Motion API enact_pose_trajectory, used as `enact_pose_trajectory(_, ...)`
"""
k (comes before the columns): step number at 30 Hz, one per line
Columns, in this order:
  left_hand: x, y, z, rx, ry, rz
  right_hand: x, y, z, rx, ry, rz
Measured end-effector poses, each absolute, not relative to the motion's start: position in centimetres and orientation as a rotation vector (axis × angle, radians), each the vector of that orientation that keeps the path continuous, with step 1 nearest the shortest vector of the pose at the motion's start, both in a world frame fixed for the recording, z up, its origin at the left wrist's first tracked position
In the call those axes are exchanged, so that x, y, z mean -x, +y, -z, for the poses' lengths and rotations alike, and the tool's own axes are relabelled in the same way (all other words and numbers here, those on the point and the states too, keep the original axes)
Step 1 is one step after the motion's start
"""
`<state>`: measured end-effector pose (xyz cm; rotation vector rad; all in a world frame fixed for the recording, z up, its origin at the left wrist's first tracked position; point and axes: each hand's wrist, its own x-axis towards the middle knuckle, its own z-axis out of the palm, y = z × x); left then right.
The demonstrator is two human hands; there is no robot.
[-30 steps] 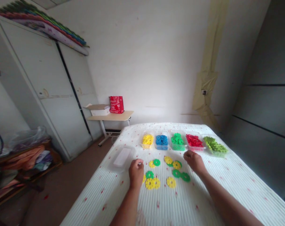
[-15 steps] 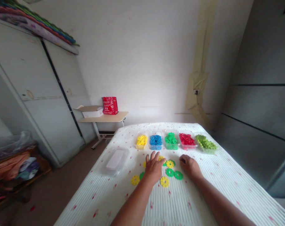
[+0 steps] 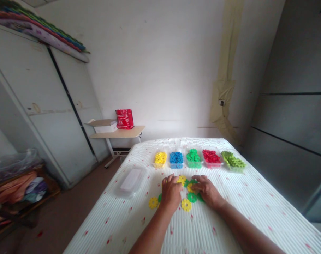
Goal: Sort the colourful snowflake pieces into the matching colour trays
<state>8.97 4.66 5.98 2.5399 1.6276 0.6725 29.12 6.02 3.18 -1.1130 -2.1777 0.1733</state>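
Observation:
Several yellow and green plastic snowflake discs lie loosely grouped on the table in front of me. My left hand (image 3: 171, 192) rests over the left part of the group, fingers bent but apart from the thumb. Its thumb is beside a yellow disc (image 3: 181, 180), and it partly covers a green one. My right hand (image 3: 207, 191) reaches in from the right, fingers apart, its tips touching a yellow disc (image 3: 190, 188) and covering part of the green ones. Nearer me lie a green disc (image 3: 192, 197) and another yellow disc (image 3: 186, 205). What lies under both palms is hidden.
Across the far side stand clear tubs of yellow (image 3: 160, 158), blue (image 3: 176, 159), green (image 3: 193, 158), red (image 3: 211, 158) and lime pieces (image 3: 232, 161). A clear plastic lid (image 3: 130, 181) lies left. Beyond is a side table (image 3: 134, 131) with a red bag (image 3: 124, 119).
My right hand has moved left onto the discs, its curled fingers now extended. My left hand's spread fingers have drawn in and bent over the pieces.

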Motion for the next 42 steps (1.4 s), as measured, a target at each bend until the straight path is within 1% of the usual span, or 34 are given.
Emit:
enact_pose_trajectory(3, -9.5, 4.8, -6.5, -2.54, 1.637, -0.75, -28.5, 5.6, -3.1, 0.998, -2.249, -0.214)
enact_pose_trajectory(5, -9.9, 5.0, -6.7, -2.563, 1.628, -0.753, -28.4, 5.6, -2.9, 0.969, -2.19, -0.263)
enact_pose_trajectory(10, -10.8, 6.3, -6.4, -2.597, 1.675, -0.572, -30.0, 6.8, -2.5, 1.193, -1.79, -0.258)
enact_pose_trajectory(14, -11.2, 7.4, -6.1, -2.568, 1.702, -0.388, -31.3, 7.4, -2.4, 1.406, -1.619, -0.29)
enact_pose_trajectory(17, -11.4, 7.7, -6.4, -2.552, 1.694, -0.369, -31.2, 7.3, -2.6, 1.415, -1.646, -0.298)
enact_pose_trajectory(26, -12.0, 8.1, -9.0, -2.51, 1.638, -0.486, -30.8, 7.0, -3.1, 1.438, -1.69, -0.322)
enact_pose_trajectory(32, -14.2, 9.0, -7.9, -2.401, 1.572, -0.48, -30.8, 7.0, -3.2, 1.474, -1.69, -0.335)
enact_pose_trajectory(36, -14.9, 8.6, -7.2, -2.383, 1.623, -0.433, -30.8, 7.0, -3.1, 1.484, -1.679, -0.332)
enact_pose_trajectory(42, -14.8, 7.8, -7.6, -2.333, 1.661, -0.375, -30.8, 7.1, -2.9, 1.486, -1.665, -0.346)
